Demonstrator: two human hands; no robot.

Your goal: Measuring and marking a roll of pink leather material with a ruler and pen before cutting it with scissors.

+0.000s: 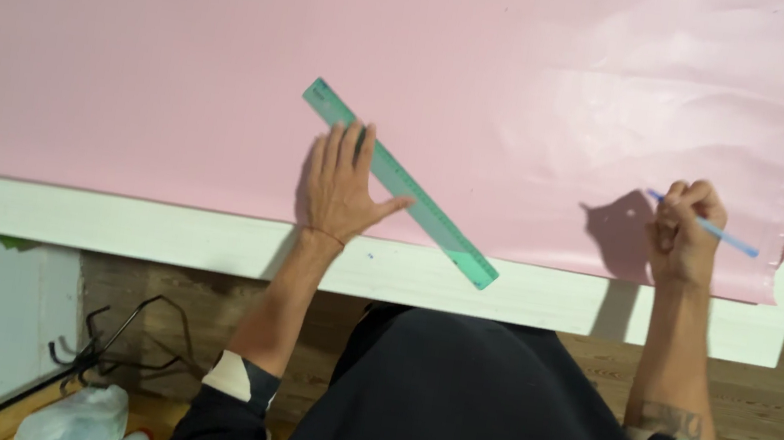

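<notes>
My left hand (pixel 344 187) lies flat, pinning the stiff, slippery green ruler (pixel 401 184) mid-length on soft pink fabric (pixel 182 51), right hand (pixel 685 233) pinching a light pen (pixel 714 230).

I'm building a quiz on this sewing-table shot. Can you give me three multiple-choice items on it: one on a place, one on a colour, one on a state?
1. Where does the left hand rest?
A. On the green ruler
B. On the floor
C. On the table's leg

2. What colour is the sheet spread over the white table?
A. Yellow
B. Pink
C. Black

3. How does the right hand stand?
A. Open and flat
B. Closed around a light blue pen
C. Hanging off the table

Answers:
1 A, the palm and fingers lie on the ruler, with the thumb across it.
2 B, the sheet is pink all over.
3 B, the fingers curl around the pen, whose tip meets the sheet.
</notes>
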